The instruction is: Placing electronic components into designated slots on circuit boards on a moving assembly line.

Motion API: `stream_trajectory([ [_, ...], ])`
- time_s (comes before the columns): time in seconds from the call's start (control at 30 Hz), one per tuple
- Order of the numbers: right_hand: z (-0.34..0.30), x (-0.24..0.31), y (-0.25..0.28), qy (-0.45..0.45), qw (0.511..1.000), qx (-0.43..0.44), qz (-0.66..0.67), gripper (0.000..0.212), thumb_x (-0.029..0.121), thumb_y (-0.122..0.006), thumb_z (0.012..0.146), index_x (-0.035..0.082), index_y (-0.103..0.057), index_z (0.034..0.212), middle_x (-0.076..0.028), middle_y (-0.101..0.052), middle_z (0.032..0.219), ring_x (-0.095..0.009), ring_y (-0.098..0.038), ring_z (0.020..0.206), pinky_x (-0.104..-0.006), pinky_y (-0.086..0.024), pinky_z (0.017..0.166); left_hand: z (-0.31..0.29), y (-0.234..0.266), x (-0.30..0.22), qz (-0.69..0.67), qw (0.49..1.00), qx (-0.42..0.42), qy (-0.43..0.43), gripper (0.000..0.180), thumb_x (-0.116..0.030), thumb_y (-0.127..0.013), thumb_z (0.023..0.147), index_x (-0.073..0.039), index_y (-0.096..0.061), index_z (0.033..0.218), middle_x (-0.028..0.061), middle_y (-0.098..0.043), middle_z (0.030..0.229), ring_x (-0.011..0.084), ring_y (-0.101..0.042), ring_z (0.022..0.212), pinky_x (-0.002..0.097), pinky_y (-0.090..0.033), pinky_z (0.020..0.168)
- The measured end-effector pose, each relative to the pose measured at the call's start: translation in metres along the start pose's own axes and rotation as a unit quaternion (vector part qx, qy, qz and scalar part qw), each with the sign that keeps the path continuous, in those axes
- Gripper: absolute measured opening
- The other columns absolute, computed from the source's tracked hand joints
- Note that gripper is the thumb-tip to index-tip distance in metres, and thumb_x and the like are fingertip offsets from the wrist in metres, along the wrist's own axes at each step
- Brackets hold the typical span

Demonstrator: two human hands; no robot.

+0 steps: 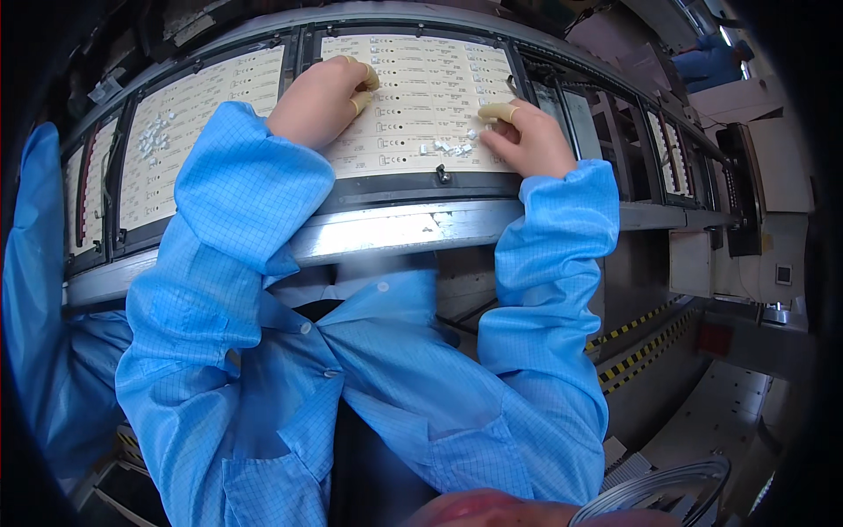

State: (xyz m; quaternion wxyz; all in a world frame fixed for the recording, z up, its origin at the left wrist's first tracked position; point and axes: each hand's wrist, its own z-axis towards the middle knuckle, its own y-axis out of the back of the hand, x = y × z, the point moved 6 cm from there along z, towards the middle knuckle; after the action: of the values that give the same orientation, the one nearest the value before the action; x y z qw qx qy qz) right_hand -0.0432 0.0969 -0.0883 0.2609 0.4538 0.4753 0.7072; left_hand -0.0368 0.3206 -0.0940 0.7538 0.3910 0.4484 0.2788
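Observation:
A cream panel (439, 101) printed with rows of repeated dark marks lies in a black frame in front of me. My left hand (320, 101), with pale yellow finger cots, bends down onto the panel's left part. Its fingers are closed at the tips; whatever they hold is hidden. My right hand (531, 140) hovers at the panel's right side, a yellow cot on one finger. Thumb and forefinger are apart there, close beside a loose cluster of small white pieces (450, 147). Similar small pale pieces (475, 66) sit in columns along the upper rows.
Another framed cream panel (198, 123) to the left carries a scattered white pile (154, 138). A metal rail (395, 233) runs along the near edge. A blue sleeve (35, 263) of another person shows at far left; a person in blue (709, 63) is at the far right.

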Motion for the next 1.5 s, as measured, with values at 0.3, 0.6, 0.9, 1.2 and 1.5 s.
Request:
stream_trajectory([
  [0.3, 0.003, 0.006, -0.016, 0.015, 0.999, 0.044, -0.022, 0.02, 0.014, -0.062, 0.077, 0.002, -0.062, 0.093, -0.012, -0.058, 0.082, -0.024, -0.058, 0.077, -0.0313, -0.047, 0.071, 0.007, -0.008, 0.001, 0.026, 0.998, 0.055, -0.002, 0.016, -0.006, -0.058, 0.078, -0.001, -0.061, 0.093, 0.0159, -0.06, 0.09, 0.0285, -0.059, 0.08, 0.0327, -0.047, 0.073],
  [0.6, -0.013, 0.009, -0.01, 0.001, 0.999, -0.019, 0.044, 0.016, 0.006, -0.061, 0.077, 0.004, -0.061, 0.093, -0.008, -0.059, 0.074, -0.015, -0.057, 0.065, -0.0246, -0.047, 0.063, 0.009, -0.011, 0.0, 0.03, 0.997, 0.062, -0.018, 0.016, -0.007, -0.057, 0.078, 0.0, -0.062, 0.092, 0.0167, -0.059, 0.092, 0.0311, -0.058, 0.085, 0.0342, -0.046, 0.076],
  [0.9, -0.03, -0.003, -0.005, -0.074, 0.993, -0.011, 0.094, 0.016, 0.008, -0.056, 0.081, 0.003, -0.06, 0.096, -0.013, -0.061, 0.082, -0.022, -0.061, 0.074, -0.0302, -0.049, 0.07, 0.012, -0.014, -0.001, 0.093, 0.993, 0.062, -0.034, 0.017, -0.008, -0.056, 0.079, 0.001, -0.062, 0.092, 0.018, -0.059, 0.092, 0.0333, -0.057, 0.086, 0.0357, -0.045, 0.08],
  [1.2, -0.031, -0.012, -0.002, -0.073, 0.986, -0.076, 0.131, 0.017, 0.005, -0.06, 0.079, 0.004, -0.06, 0.095, -0.006, -0.06, 0.075, -0.011, -0.055, 0.063, -0.023, -0.046, 0.061, 0.015, -0.022, -0.021, 0.233, 0.963, 0.1, -0.096, 0.016, -0.008, -0.05, 0.081, 0.002, -0.06, 0.091, 0.0199, -0.057, 0.091, 0.0343, -0.056, 0.085, 0.0387, -0.045, 0.079],
  [1.5, -0.027, -0.009, -0.008, 0.017, 0.995, -0.076, 0.06, 0.013, 0.004, -0.061, 0.078, 0.002, -0.061, 0.091, -0.008, -0.058, 0.084, -0.019, -0.057, 0.072, -0.026, -0.046, 0.066, 0.005, -0.008, -0.032, 0.157, 0.987, 0.033, -0.033, 0.016, -0.006, -0.054, 0.076, 0.001, -0.057, 0.091, 0.0194, -0.057, 0.091, 0.0339, -0.057, 0.087, 0.0403, -0.046, 0.076],
])
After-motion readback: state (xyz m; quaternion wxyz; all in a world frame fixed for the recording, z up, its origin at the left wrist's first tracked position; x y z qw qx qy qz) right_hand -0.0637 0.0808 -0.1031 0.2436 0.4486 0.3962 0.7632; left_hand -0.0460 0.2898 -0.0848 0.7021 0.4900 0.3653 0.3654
